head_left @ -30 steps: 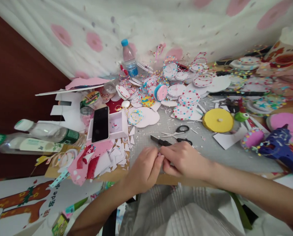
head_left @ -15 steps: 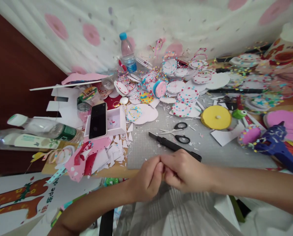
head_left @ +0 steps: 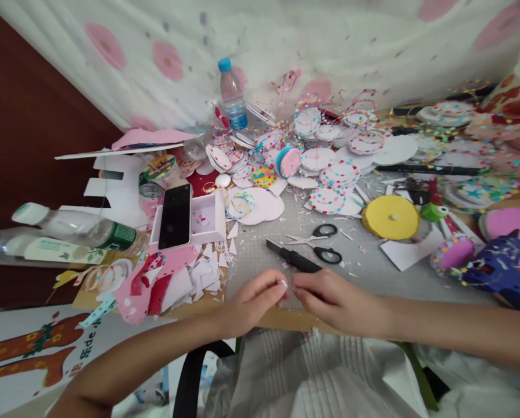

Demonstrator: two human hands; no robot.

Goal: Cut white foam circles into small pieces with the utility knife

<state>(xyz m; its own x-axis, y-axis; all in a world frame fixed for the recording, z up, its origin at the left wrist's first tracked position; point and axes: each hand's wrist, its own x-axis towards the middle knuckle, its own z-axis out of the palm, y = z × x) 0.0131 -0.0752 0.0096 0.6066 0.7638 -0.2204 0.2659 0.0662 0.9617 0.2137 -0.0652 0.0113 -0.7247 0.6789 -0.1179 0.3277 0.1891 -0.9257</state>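
Observation:
My left hand [head_left: 253,305] is closed in a pinch at the table's front edge, with a tiny white bit at its fingertips too small to name. Just to its right, my right hand [head_left: 340,305] is also closed; what its fingers hold, if anything, is hidden. A small gap separates the two hands. Behind the right hand lies a black utility knife [head_left: 300,260], its handle partly covered by the hand. Black-handled scissors [head_left: 319,240] rest open just beyond the knife on the grey cutting mat [head_left: 253,255].
White discs trimmed with colored dots [head_left: 327,199] crowd the back. A yellow disc [head_left: 390,217] and a blue glue gun [head_left: 497,264] lie right. Left are a phone [head_left: 175,216] on a white box [head_left: 210,217], paper scraps [head_left: 203,270] and plastic bottles [head_left: 83,226].
My hands, pressed together before, have come slightly apart at the fingertips. The left hand has turned so that a white bit shows. The view has shifted slightly.

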